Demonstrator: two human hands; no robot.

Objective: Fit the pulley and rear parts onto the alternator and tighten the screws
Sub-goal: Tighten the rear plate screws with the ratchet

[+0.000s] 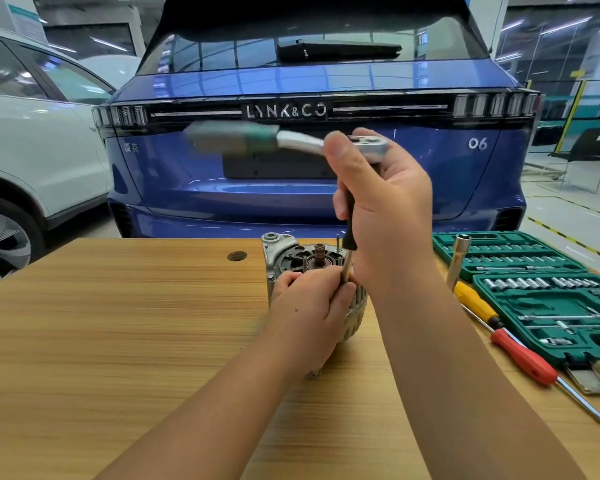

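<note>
The silver alternator point(284, 254) stands on the wooden table point(118, 323), its rear face up, with the brown shaft end point(320, 252) showing. My right hand point(385, 202) grips a black extension bar point(350, 230) that runs down to the alternator's rear. A ratchet wrench point(291, 138) sits on top of the bar; its green handle is motion-blurred and points left. My left hand point(309, 306) rests on the alternator and pinches the bar's lower end point(345, 271). The screw under the bar is hidden.
A green socket set case point(541, 292) lies open at the right. A yellow screwdriver point(475, 303), a red screwdriver point(523, 358) and a long socket point(459, 261) lie beside it. A blue car point(309, 81) stands beyond the table's far edge, a white car point(32, 150) at left.
</note>
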